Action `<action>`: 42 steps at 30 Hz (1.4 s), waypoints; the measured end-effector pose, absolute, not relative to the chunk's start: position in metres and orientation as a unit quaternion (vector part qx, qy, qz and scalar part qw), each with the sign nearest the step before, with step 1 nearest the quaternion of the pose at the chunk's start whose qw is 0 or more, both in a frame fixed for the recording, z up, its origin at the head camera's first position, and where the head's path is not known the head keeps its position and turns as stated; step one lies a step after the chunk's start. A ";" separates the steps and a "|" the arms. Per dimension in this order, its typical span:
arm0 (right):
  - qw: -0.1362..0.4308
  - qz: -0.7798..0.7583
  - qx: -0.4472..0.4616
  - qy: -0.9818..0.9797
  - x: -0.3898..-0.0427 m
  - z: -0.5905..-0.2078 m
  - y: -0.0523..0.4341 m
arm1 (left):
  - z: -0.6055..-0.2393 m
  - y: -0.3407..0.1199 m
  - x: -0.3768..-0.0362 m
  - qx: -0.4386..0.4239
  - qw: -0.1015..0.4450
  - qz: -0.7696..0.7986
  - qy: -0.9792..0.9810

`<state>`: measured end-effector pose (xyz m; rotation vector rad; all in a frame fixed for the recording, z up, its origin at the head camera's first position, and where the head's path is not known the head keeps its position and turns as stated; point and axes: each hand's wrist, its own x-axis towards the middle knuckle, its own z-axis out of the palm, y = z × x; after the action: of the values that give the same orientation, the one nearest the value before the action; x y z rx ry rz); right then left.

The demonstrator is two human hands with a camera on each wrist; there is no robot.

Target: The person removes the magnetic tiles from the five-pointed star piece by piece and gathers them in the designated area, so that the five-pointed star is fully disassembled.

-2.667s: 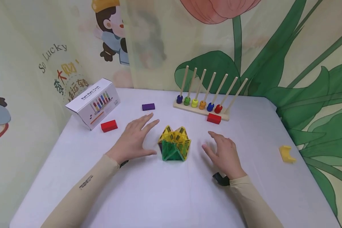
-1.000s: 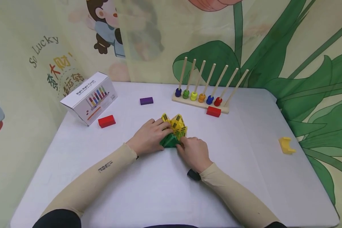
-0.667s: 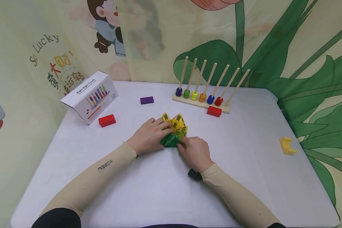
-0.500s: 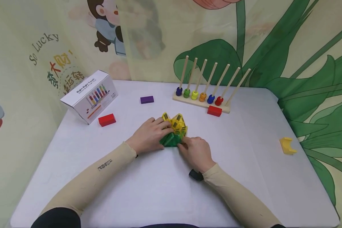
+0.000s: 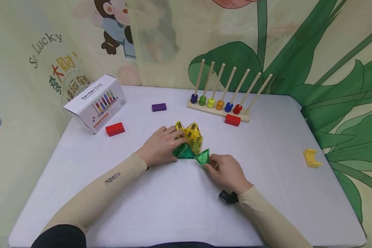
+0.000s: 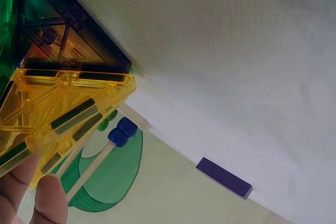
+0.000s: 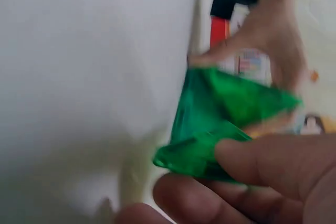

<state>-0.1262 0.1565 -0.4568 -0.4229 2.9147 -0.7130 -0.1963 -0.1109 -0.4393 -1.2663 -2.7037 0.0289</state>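
Person's L hand [image 5: 161, 146] is curled round the left side of the yellow & green tile shape [image 5: 193, 134], fingers over the top, thumb on the near side; the shape sits abt mid white table [image 5: 161, 206]. R hand [image 5: 227, 172] has a green triangle [image 5: 203, 157] pinched btwn thumb & fingers, just right of the shape's near side; can't tell if the two touch. Far left: printed box [image 5: 96, 103] w/ a red block [image 5: 115, 129] near it. Purple block [image 5: 159, 107] lies btwn box & peg rack [image 5: 217, 112]; 2nd red block [image 5: 232, 120] by the rack's right end. Yellow block [image 5: 311, 158], far over right.
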 end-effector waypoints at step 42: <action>0.069 -0.376 -0.060 0.922 -0.152 -0.446 0.091 | -0.442 -0.116 -0.199 -0.430 0.087 -0.029 -0.898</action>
<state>-0.1515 0.0913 -0.4464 -0.1801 2.7754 -1.1313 -0.1992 -0.1156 -0.4415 -1.2803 -2.6761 -0.0863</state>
